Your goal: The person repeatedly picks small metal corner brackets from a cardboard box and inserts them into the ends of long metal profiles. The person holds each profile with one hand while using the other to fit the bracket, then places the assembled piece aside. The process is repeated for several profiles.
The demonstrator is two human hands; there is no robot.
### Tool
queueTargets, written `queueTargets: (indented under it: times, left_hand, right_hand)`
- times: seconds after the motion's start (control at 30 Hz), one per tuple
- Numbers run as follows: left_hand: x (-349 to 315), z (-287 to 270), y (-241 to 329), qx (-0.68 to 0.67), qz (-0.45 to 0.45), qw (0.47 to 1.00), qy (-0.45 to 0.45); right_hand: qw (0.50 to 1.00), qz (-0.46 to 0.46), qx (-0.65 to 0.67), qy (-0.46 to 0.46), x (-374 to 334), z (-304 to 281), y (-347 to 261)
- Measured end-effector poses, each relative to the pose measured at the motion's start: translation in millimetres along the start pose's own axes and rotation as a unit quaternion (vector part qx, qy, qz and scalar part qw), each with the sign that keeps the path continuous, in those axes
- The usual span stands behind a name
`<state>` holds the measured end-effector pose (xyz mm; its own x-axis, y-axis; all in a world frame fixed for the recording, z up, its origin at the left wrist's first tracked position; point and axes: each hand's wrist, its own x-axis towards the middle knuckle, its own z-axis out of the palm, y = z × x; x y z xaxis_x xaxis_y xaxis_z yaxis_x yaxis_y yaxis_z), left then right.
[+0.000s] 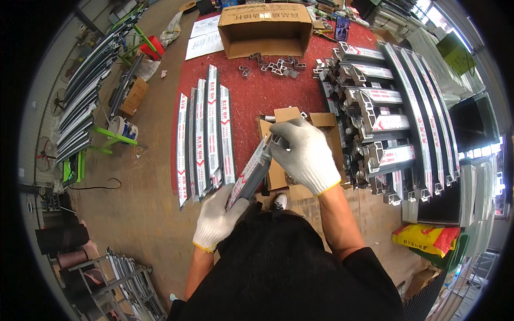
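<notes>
A short dark grey metal profile [250, 175] with white and red protective film slants up from my left hand to my right, over the table's near edge. My left hand [220, 215], in a white knitted glove, is closed around its lower end. At the upper end, my gloved right hand [306, 153] has its fingers closed; a small metal piece [277, 140] partly shows there, and its kind is hard to make out. Several similar profiles [212, 120] lie side by side on the red table [251, 99], left of my hands.
An opened carton [278, 175] lies beneath my right hand. Loose metal corner pieces [279, 66] sit before a large cardboard box [265, 32]. Stacked profiles [388, 123] fill the table's right side. A green-framed rack [99, 131] with more profiles stands at left; a yellow-red bag [425, 238] lies right.
</notes>
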<state>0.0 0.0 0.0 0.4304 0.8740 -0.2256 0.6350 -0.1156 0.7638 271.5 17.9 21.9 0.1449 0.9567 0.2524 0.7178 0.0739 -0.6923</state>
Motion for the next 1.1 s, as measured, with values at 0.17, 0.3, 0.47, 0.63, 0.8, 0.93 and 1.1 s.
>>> queueTargets:
  times: [0.17, 0.3, 0.47, 0.63, 0.8, 0.93, 1.1]
  left_hand:
    - [3, -4, -4, -0.007, -0.008, 1.0, 0.012]
    - [3, -7, -9, 0.022, 0.084, 0.996, 0.016]
    - [9, -7, 0, 0.047, 0.139, 0.989, 0.003]
    - [25, -24, 17, 0.168, 0.222, 0.96, -0.003]
    - [33, -21, 36, 0.01, 0.045, 0.999, -0.023]
    - [39, -28, 37, 0.026, 0.113, 0.993, 0.024]
    - [31, -29, 20, -0.062, -0.019, 0.998, 0.018]
  right_hand:
    - [0.997, -0.036, 0.061, 0.004, 1, 15, -8]
    - [0.994, -0.071, 0.086, -0.003, 2, 3, -8]
    - [0.992, -0.097, 0.051, 0.056, 9, -5, -9]
    - [0.963, -0.193, 0.066, 0.174, 19, -1, -19]
    - [0.98, -0.003, 0.191, 0.062, 8, -32, -10]
    - [0.973, 0.066, 0.202, 0.088, 16, -30, 21]
    - [0.954, 0.142, -0.209, -0.162, 13, 9, 76]
